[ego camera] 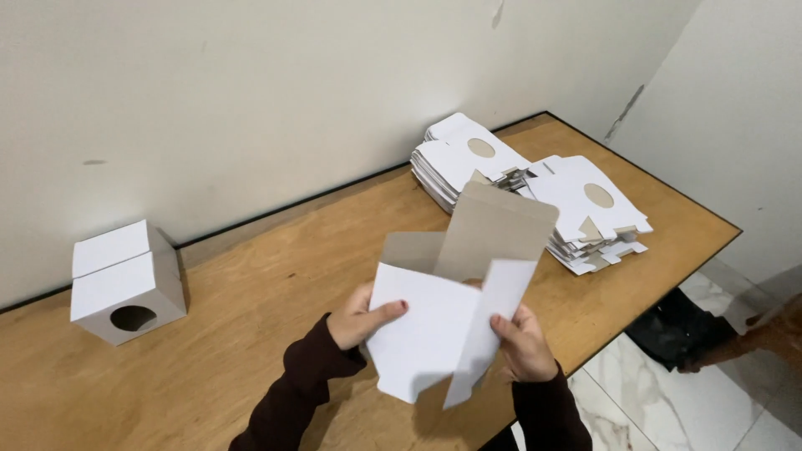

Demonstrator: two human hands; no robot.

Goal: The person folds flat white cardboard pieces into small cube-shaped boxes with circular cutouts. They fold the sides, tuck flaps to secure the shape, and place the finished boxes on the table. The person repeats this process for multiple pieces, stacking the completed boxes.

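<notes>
Assembled box (pixel 128 284): white cardboard cube with a round hole in its front face, top flaps closed, standing at the left end of the table, near the wall.
Table (pixel 251 276): brown wooden top with a dark edge, set against a pale wall.
Left hand (pixel 361 317): dark sleeve; thumb laid across the white face of the carton blank, fingers behind it, pinching its left edge.
Carton blank (pixel 443 317): white outside, grey-brown inside, partly unfolded, held above the table's near edge between both hands, flaps raised.
Right hand (pixel 525 342): fingers closed on the blank's narrow right-hand flap.
Flat stacks (pixel 535 188): two piles of unfolded white blanks with round cut-outs, far right of the table.
</notes>
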